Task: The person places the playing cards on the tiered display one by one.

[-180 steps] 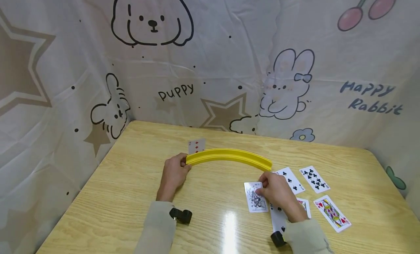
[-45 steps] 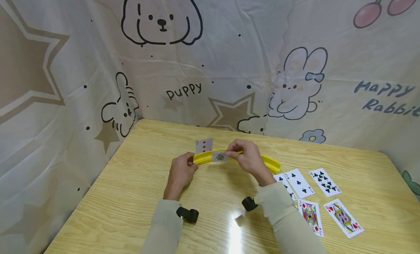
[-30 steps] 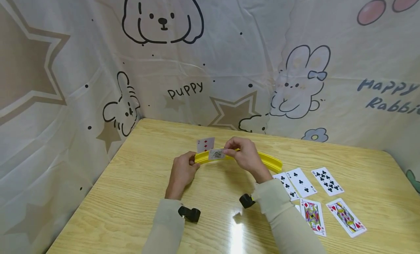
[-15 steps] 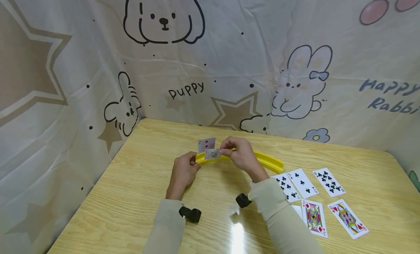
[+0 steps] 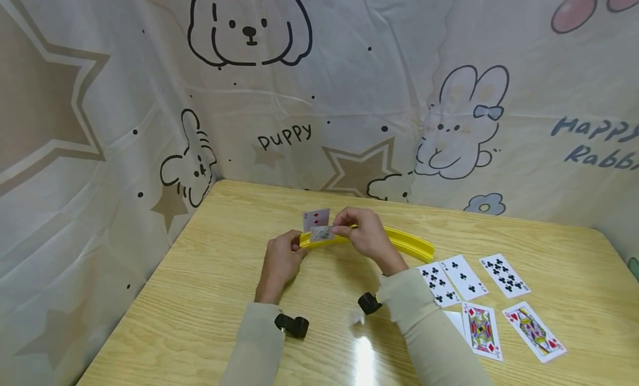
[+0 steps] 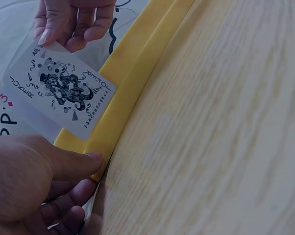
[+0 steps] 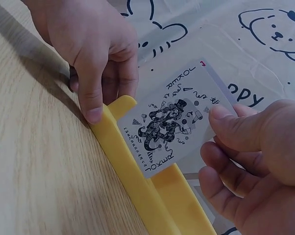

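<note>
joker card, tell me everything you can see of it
The joker card is white and thin, like smooth card stock, printed with a black top-hatted figure and JOKER at opposite corners. The right hand pinches one edge. Tilted, facing the head camera, it meets the curved yellow card rack at its lower edge, in front of a diamonds card; its seating is unclear.

Right grip (image 6: 81, 22) pinches joker (image 6: 64, 88), apparently in yellow rack (image 6: 124, 93)

Plain beige for me, left sleeve (image 5: 254, 344) and right sleeve (image 5: 424, 325) kinda creased, plus a chunky black gadget (image 5: 299, 327) at my left wrist and a stubby black block (image 5: 369, 303) at my right.
</note>
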Motion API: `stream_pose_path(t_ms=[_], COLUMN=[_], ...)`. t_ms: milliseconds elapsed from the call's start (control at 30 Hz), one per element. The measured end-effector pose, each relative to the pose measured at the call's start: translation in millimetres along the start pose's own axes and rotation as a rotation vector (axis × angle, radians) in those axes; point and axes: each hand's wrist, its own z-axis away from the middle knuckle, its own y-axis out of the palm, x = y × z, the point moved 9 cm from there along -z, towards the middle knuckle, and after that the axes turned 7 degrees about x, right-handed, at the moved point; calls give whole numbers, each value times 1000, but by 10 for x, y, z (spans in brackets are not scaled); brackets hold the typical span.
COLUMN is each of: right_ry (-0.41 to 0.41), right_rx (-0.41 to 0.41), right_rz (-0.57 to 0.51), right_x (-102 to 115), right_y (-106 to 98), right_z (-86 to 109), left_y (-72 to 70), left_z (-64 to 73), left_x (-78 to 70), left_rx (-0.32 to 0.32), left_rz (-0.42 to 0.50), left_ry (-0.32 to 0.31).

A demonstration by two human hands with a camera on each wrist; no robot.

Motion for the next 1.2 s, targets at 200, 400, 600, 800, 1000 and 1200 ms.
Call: stream_pose_path(t_ms=[200,400,600,800,1000,1200], right_ry=[-16,-22,-37,-28,-28,-35], right_rx=[-1,31,47,40,42,52], right_rz=[1,-7,-1,1,-10,0], right_x=[12,33,56,43,23,17], right_y=[11,48,73,74,82,91], right_z=[-16,-34,-52,-62,-72,-81], left_y=[15,23,9,5,4,7], left_z=[-10,-24,-4,-1,-12,-14], left_x=[10,24,4,-1,8,18], left_rx=[4,10,5,12,10,11], left_rz=[-8,2,1,-3,-3,-7], left_ry=[-5,-16,-14,-19,-17,-12])
